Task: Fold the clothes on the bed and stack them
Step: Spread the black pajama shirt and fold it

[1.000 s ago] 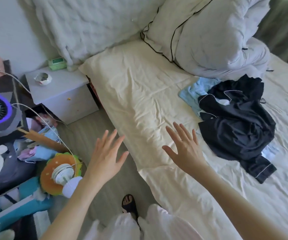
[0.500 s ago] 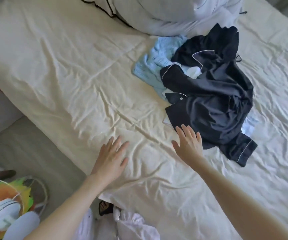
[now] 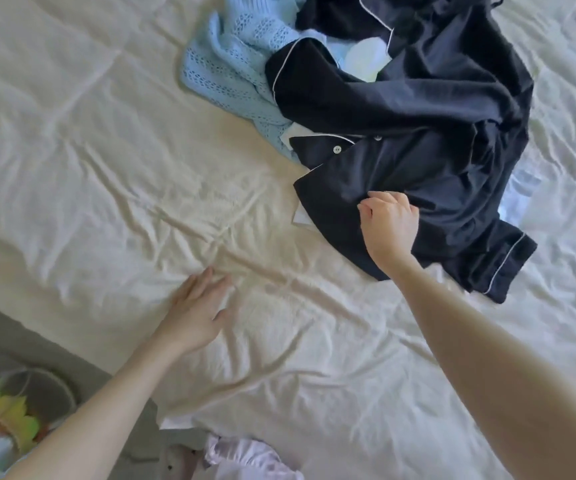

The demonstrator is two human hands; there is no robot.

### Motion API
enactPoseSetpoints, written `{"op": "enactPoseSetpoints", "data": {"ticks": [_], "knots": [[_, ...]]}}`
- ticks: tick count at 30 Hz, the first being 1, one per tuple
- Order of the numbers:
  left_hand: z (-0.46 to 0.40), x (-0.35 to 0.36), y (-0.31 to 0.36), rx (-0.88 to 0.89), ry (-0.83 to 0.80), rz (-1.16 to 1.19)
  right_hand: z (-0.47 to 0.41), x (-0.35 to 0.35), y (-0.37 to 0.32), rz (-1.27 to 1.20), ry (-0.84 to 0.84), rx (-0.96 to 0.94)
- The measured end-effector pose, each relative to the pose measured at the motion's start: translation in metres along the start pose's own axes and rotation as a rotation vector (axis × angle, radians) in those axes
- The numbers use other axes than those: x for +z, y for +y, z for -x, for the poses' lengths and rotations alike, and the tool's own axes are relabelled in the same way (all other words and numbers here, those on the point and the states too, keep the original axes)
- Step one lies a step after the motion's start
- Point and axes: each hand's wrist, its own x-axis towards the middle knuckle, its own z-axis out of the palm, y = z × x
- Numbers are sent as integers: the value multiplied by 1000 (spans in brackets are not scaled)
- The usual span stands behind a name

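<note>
The left hand [image 3: 199,308] is lying flat on the sheet [image 3: 106,188], fingers straight. Farther out, the right hand [image 3: 388,223] is curling its fingers into the dark pyjamas [image 3: 428,140], which are lying crumpled over a blue knit [image 3: 227,67].

The navy pyjama top [image 3: 418,161] is smooth cloth with a faint satin sheen and white piping; the light-blue knit [image 3: 224,67] is openwork and soft; the cream bedsheet [image 3: 141,188] is matt, creased cotton-like fabric
</note>
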Motion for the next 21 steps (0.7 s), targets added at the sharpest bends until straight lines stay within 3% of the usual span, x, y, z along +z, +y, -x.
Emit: {"op": "enactPoseSetpoints", "data": {"ticks": [4,9,13,16,18,21], "knots": [[3,-22,18,7,81,167,35,-7,-26,-255,99,41],[5,-46,68,178,337,208,110,-6,-46,-490,-237,-142],[-3,-35,120,366,189,52,156,-8,-40,-653,-488,-136],[-10,-5,135,260,-6,29,168,-18,-19,-669,-533,-141],[-7,16,130,185,-20,-60,162,-25,-1,-621,-467,-79],[14,42,116,265,-27,-184,134,-34,28,-488,-163,148]]}}
